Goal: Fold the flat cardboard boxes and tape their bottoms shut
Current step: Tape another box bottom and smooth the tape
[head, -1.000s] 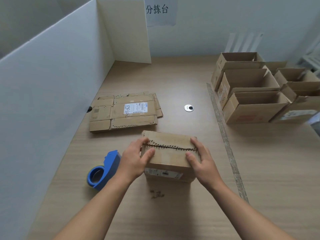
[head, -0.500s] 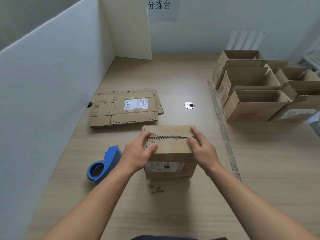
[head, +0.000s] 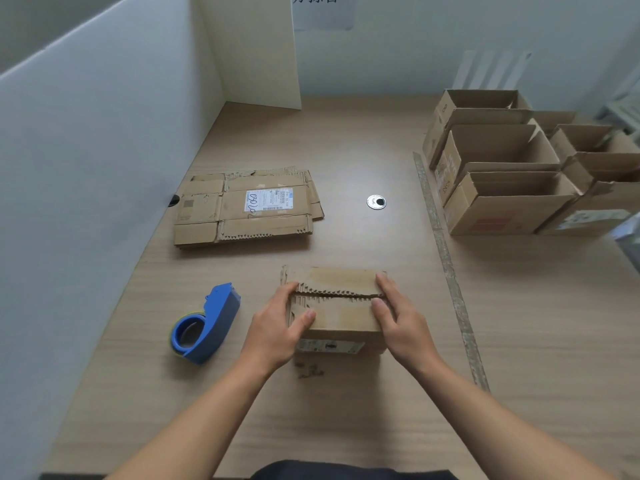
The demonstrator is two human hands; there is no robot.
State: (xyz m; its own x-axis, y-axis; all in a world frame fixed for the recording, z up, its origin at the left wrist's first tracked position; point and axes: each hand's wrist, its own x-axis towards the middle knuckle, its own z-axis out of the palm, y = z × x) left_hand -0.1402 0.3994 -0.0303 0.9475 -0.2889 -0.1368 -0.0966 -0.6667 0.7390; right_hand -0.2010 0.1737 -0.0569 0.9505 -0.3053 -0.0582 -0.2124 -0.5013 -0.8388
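Head view: the box [head: 337, 318] sat mid-bench [head: 346, 150], flaps folded shut on top. The left hand [head: 277, 329] gripped its nine o'clock side and the right hand [head: 403, 322] its three o'clock side, thumbs on the flaps. A tape dispenser [head: 207, 323] lay at nine o'clock and flat cardboard [head: 246, 209] at eleven.

Flaps shifted on the small brown cardboard box [head: 339, 317]

The box is now seen more from above, with less of its labelled near side shown. The thumb of the left hand [head: 277, 327] has been slid further onto the near flap, and a thin dark gap has been opened along the toothed seam beside the right hand [head: 401, 320].
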